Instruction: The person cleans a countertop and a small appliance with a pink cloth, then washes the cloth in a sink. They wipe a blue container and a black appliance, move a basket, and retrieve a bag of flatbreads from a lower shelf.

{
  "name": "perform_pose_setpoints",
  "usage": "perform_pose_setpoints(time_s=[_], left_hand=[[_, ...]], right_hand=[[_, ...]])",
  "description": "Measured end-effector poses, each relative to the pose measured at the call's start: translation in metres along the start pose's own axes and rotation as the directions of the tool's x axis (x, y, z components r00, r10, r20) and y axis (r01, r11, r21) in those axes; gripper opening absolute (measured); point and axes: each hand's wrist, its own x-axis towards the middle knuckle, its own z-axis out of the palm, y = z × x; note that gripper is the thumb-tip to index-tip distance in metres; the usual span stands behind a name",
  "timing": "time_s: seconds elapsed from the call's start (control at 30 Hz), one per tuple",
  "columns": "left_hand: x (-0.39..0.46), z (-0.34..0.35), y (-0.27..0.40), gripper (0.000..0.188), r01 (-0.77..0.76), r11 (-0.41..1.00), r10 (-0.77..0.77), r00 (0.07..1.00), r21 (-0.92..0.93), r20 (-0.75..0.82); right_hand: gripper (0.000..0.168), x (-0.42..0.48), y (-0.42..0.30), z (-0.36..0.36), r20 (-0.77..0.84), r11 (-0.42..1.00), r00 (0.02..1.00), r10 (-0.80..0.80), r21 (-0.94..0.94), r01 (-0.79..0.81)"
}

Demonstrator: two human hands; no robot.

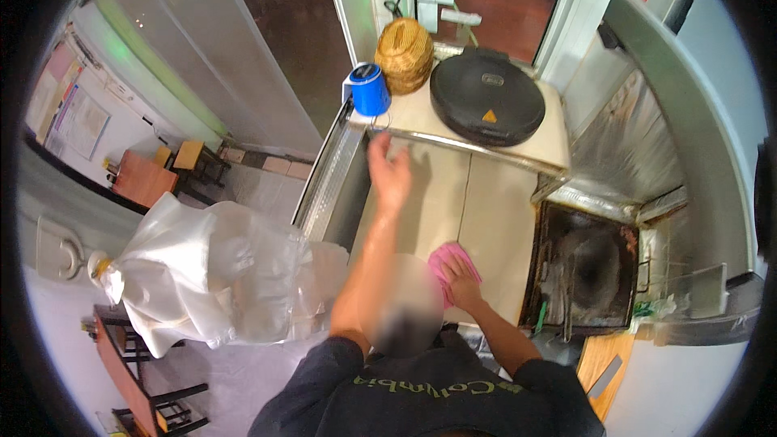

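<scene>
My right hand (460,285) lies on a folded pink cloth (455,255), pressing it onto the beige worktop (498,218) close to my body. Stretched forward, my left hand (390,170) hovers at the far left part of the worktop, slightly blurred. Its thumb and fingers are apart, and I see nothing held in it. Just beyond its fingertips are a blue cylindrical container (369,91) and the metal rim (449,143) of a raised back ledge.
A round black electric griddle (487,97) and a lidded woven basket (405,54) stand on the back ledge. At right is a dark, greasy metal pan (589,267) holding long utensils. Clear plastic bags (224,273) hang at left. A wooden board (607,358) sits at lower right.
</scene>
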Motion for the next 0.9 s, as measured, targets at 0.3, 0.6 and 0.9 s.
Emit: perform_pose_setpoints(time_s=[0.3, 0.6, 0.9], left_hand=[[0.181, -0.038, -0.018, 0.063, 0.029, 0.918, -0.046, 0.998, 0.396, 0.034], [0.14, -0.029, 0.0, 0.078, -0.073, 0.813, 0.08, 0.997, 0.578, 0.012], [-0.099, -0.044, 0.066, 0.068, -0.134, 0.879, -0.007, 0.956, 0.457, 0.293]], right_hand=[[0.053, -0.065, 0.026, 0.028, -0.191, 0.995, 0.981, 0.039, -0.083, -0.056], [0.041, -0.069, 0.013, 0.009, -0.168, 0.901, 0.89, 0.425, 0.175, -0.397], [0.029, -0.036, -0.014, -0.184, -0.128, 0.01, 0.766, 0.63, 0.988, 0.156]])
